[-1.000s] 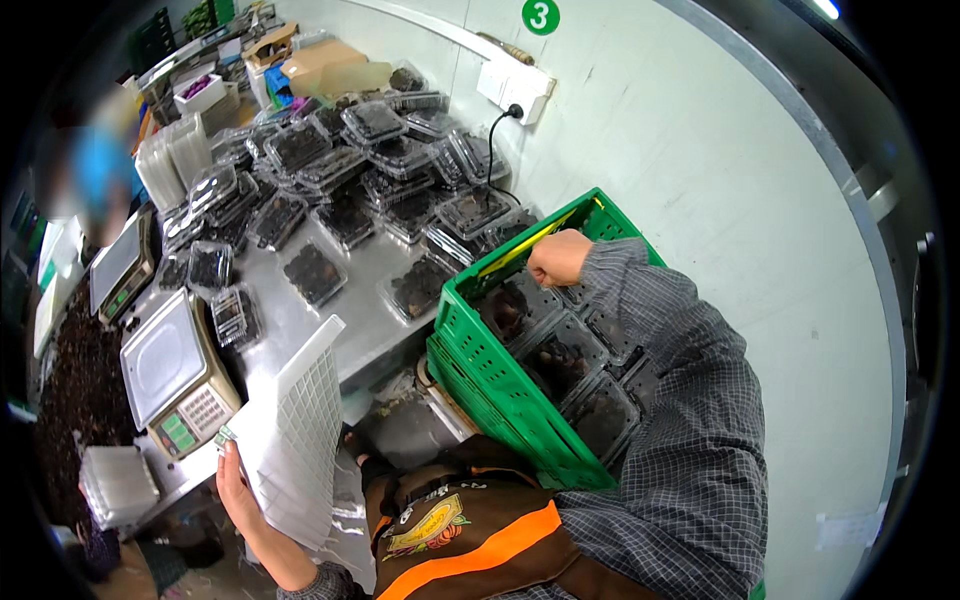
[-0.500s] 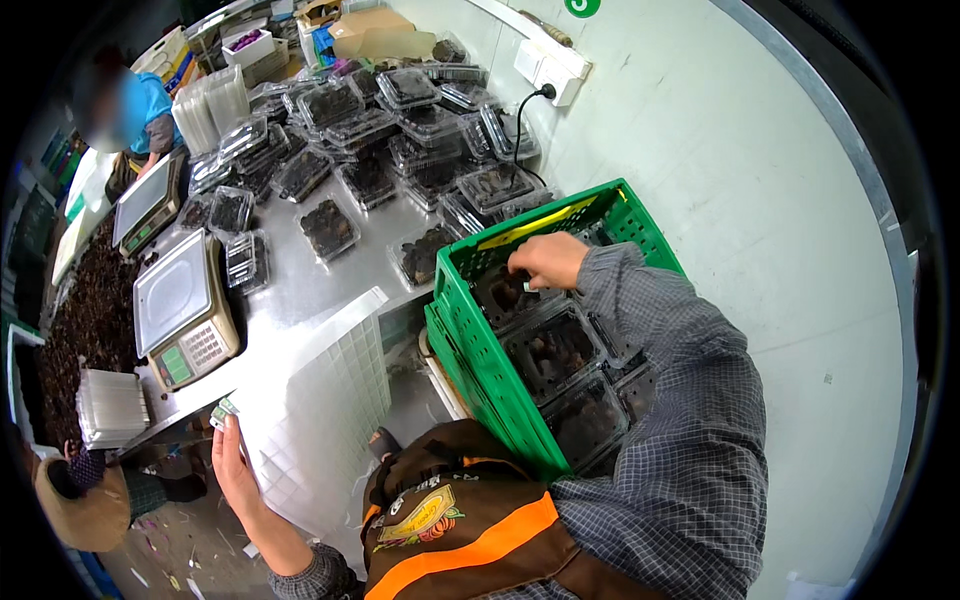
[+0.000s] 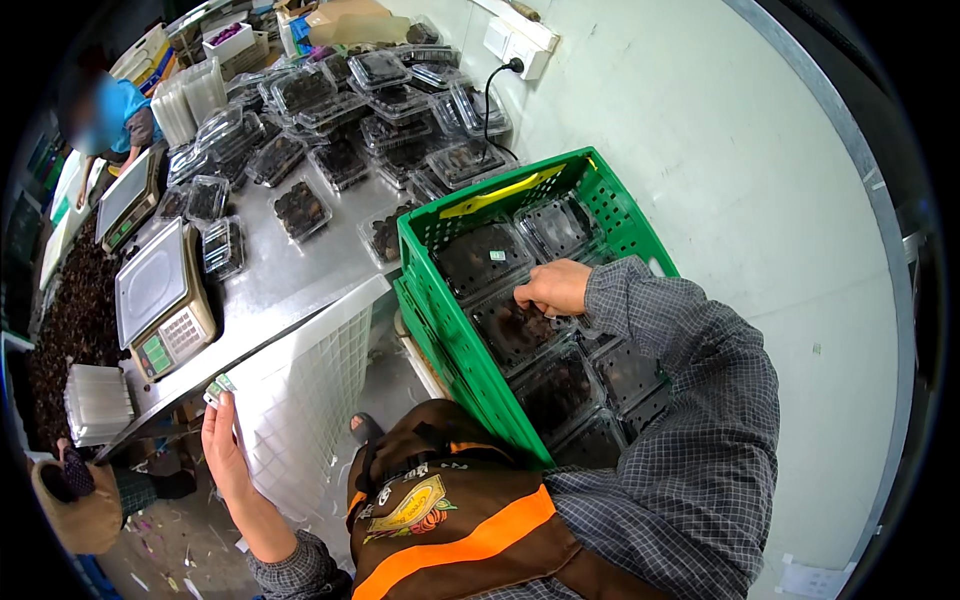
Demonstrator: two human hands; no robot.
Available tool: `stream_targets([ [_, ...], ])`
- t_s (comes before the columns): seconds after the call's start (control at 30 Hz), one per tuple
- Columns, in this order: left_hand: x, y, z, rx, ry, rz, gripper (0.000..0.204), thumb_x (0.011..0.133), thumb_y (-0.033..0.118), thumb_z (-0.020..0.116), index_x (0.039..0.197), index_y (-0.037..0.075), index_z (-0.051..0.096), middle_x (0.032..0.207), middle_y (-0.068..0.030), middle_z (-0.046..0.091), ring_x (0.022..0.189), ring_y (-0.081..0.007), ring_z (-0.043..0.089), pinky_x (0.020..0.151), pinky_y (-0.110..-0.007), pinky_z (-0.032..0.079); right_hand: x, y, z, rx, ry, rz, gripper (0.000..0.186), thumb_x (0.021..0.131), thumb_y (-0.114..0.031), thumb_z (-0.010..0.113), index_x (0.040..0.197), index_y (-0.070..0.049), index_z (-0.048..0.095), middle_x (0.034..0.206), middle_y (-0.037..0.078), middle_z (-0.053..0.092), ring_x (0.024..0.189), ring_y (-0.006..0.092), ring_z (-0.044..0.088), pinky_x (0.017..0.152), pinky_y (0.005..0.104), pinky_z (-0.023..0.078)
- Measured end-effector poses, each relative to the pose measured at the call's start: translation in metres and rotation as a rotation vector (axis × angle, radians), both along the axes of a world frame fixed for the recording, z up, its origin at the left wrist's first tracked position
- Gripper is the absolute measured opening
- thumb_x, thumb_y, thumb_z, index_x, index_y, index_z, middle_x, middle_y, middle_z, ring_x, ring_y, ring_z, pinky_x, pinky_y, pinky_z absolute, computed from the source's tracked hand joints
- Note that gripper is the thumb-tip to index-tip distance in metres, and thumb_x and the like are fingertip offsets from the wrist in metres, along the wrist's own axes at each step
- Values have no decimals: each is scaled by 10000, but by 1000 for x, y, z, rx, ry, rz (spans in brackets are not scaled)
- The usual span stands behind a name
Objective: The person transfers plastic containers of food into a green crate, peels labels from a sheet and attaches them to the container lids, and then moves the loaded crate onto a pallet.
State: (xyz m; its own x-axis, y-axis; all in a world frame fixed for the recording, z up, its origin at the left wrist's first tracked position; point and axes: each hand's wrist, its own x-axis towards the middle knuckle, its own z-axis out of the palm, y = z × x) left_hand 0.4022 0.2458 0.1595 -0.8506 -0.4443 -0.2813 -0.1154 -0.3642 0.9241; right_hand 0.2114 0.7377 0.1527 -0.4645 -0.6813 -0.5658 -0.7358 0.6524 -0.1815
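My left hand (image 3: 222,450) grips a large white gridded sheet (image 3: 305,400) with small green-and-white labels at its upper left corner. My right hand (image 3: 552,287) is inside a green plastic crate (image 3: 430,300), fingers curled down on a clear clamshell pack of dark contents (image 3: 515,335); whether it holds anything is hidden. A small label (image 3: 497,256) lies on the lid of the pack behind it. More lidded clamshells (image 3: 560,228) fill the crate in rows.
The steel table (image 3: 290,280) bears many filled clamshells (image 3: 300,210), two scales (image 3: 150,285), empty plastic packs (image 3: 100,405) and a dark loose pile (image 3: 80,320). A co-worker in blue (image 3: 135,115) is at upper left, another person (image 3: 75,490) at lower left. A wall socket (image 3: 510,40) has a cord.
My right hand has moved down and toward me, from the crate's back packs to the one in front, and a label now shows on the pack behind. The view has shifted.
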Motion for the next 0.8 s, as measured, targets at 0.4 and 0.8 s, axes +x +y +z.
stream_targets([
  [0.4,28,23,7,-457,-35,-402,110,951,85,610,1003,-10,625,858,57,567,767,-21,464,680,-180,362,77,39,11,-202,-603,-356,291,732,-51,735,995,-26,614,926,73,657,770,154,662,696,314,523],
  [0.8,12,73,24,-836,11,-669,173,915,88,642,1027,-41,666,763,-61,650,703,-89,534,635,-256,453,110,23,16,-301,201,-172,244,706,-87,765,834,-55,559,939,97,544,826,325,604,705,423,480],
])
